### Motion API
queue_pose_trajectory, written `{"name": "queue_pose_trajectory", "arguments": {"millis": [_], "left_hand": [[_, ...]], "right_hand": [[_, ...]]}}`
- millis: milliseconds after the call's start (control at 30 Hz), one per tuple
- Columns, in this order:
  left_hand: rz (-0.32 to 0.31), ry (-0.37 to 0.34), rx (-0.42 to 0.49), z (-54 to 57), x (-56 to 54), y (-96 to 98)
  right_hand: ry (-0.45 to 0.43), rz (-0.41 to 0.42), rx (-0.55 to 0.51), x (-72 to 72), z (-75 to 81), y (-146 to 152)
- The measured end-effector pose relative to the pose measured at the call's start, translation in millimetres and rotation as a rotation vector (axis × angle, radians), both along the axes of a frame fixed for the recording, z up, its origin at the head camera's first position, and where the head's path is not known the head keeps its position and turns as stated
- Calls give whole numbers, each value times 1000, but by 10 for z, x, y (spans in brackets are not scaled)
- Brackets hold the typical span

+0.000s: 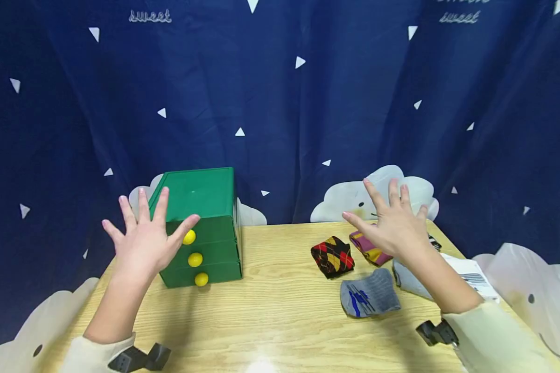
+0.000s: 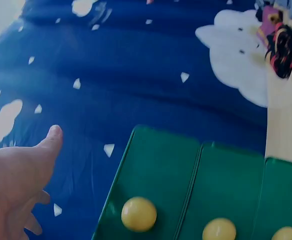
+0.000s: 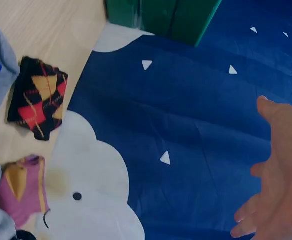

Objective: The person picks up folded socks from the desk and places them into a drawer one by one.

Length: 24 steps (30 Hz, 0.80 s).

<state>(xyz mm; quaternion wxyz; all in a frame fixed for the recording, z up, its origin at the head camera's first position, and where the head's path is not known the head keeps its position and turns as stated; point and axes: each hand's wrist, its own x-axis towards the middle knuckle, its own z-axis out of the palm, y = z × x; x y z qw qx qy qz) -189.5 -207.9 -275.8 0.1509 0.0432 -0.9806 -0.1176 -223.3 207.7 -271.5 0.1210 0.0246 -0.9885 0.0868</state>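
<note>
My left hand [image 1: 145,243] is held up with spread fingers in front of a green drawer box [image 1: 196,194], hiding part of its left side. Three yellow round knobs [image 1: 195,259] run down the front of the box, whose drawers look closed. My right hand [image 1: 396,225], also spread and holding nothing, hovers over several folded socks. Under and around it lie a black, red and yellow argyle sock [image 1: 333,257], a purple and yellow sock [image 1: 365,247], a grey sock with blue marks [image 1: 370,293] and a white striped sock [image 1: 469,274]. My right forearm covers part of another grey sock [image 1: 408,278].
Everything stands on a light wooden table [image 1: 270,311]. A dark blue curtain [image 1: 280,103] with white triangles and smiling clouds hangs behind and along the sides. A black-patterned item [image 1: 434,242] shows partly behind my right wrist.
</note>
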Motion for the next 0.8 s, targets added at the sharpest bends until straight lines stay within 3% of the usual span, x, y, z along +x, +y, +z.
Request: {"name": "queue_pose_trajectory", "arguments": {"millis": [200, 433, 600, 800], "left_hand": [[44, -12, 95, -66, -29, -278], [44, 23, 260, -227, -117, -497], [11, 85, 492, -390, -224, -602], [8, 129, 770, -591, -368, -590]], "right_hand": [[26, 70, -43, -71, -111, -251], [64, 203, -212, -156, -279, -742], [14, 317, -421, -212, -434, -1179], [-49, 360, -698, -307, -637, -1665]]}}
